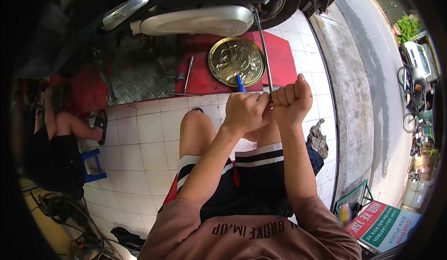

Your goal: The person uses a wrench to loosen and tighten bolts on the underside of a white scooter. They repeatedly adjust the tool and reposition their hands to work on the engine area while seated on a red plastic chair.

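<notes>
Both my hands are fisted round the long thin steel rod (263,45), left hand (246,111) beside right hand (292,100), levering at the scooter's silver engine cover (200,21); next I'd judge a steady pull.

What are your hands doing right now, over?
Both hands clenched: left hand and right hand gripping the long metal rod that runs up to the scooter. Round brass tray just beyond. Nothing blocking.
</notes>
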{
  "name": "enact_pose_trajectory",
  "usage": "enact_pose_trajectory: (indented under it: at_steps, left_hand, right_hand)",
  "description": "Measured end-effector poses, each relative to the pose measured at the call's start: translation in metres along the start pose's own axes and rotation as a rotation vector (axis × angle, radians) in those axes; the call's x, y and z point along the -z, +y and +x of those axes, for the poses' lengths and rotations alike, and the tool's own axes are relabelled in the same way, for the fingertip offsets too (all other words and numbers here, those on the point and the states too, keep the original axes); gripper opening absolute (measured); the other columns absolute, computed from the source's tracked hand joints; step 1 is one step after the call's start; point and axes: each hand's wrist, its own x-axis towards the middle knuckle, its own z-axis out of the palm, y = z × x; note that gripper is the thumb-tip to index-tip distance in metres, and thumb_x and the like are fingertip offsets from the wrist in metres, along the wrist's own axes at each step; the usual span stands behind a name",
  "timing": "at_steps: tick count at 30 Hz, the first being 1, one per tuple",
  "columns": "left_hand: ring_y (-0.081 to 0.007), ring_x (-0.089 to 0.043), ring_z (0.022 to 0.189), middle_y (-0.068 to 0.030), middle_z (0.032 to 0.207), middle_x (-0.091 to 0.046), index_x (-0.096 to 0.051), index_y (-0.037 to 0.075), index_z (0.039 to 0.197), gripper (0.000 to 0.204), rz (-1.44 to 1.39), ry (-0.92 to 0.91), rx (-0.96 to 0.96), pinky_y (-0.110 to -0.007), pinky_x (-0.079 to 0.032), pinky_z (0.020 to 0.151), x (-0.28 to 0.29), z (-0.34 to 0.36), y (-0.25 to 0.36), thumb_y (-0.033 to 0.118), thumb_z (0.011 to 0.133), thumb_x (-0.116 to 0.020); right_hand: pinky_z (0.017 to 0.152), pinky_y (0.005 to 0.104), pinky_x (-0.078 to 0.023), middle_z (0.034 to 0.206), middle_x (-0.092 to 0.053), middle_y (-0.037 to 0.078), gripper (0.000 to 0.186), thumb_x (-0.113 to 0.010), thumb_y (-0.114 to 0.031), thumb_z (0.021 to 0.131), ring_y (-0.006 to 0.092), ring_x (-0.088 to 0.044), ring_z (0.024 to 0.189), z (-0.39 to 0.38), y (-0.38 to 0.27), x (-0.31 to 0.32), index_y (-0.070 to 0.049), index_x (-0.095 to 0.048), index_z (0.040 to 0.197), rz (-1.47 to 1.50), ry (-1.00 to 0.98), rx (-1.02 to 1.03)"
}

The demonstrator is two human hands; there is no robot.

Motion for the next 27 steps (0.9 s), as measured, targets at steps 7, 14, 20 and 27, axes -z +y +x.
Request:
enact_pose_trajectory:
  at_steps: [7, 14, 20, 27]
  left_hand:
    - [-0.0249, -0.057, 0.044, -0.007, 0.05, -0.055, -0.054, 0.01, 0.068, 0.015, -0.092, -0.027, 0.045, -0.037, -0.041, 0.043, -0.025, -0.001, 0.012, 0.017, 0.074, -0.066]
    - [-0.0258, -0.056, 0.043, -0.0073, 0.05, -0.055, -0.054, 0.01, 0.068, 0.016, -0.12, -0.05, 0.073, -0.037, -0.042, 0.043, -0.029, 0.0, 0.014, 0.018, 0.077, -0.065]
    - [-0.0255, -0.054, 0.04, -0.0067, 0.048, -0.054, -0.053, 0.01, 0.066, 0.017, -0.165, -0.011, 0.074, -0.037, -0.04, 0.04, -0.032, -0.003, 0.013, 0.019, 0.076, -0.064]
    - [-0.024, -0.054, 0.04, -0.0064, 0.047, -0.053, -0.052, 0.011, 0.062, 0.019, -0.163, 0.035, 0.051, -0.036, -0.04, 0.039, -0.032, -0.004, 0.007, 0.02, 0.075, -0.063]
  right_hand:
    - [0.036, 0.0285, -0.011, 0.042, -0.019, -0.006, 0.052, -0.046, -0.018, 0.097, 0.0074, -0.011, 0.036, 0.005, -0.008, 0.023, -0.018, -0.019, 0.052, -0.139, 0.133, 0.007]
    - [0.036, 0.0282, -0.011, 0.042, -0.02, -0.005, 0.051, -0.047, -0.017, 0.097, 0.0067, -0.012, 0.036, 0.006, -0.01, 0.023, -0.017, -0.021, 0.054, -0.201, 0.178, 0.038]
    - [0.035, 0.0276, -0.011, 0.042, -0.02, -0.006, 0.05, -0.044, -0.016, 0.1, 0.0062, -0.014, 0.036, 0.004, -0.008, 0.024, -0.016, -0.022, 0.055, -0.224, 0.12, 0.067]
    - [0.036, 0.0276, -0.011, 0.042, -0.02, -0.005, 0.05, -0.043, -0.017, 0.1, 0.0062, -0.013, 0.036, 0.003, -0.004, 0.019, -0.016, -0.021, 0.055, -0.258, 0.056, 0.082]
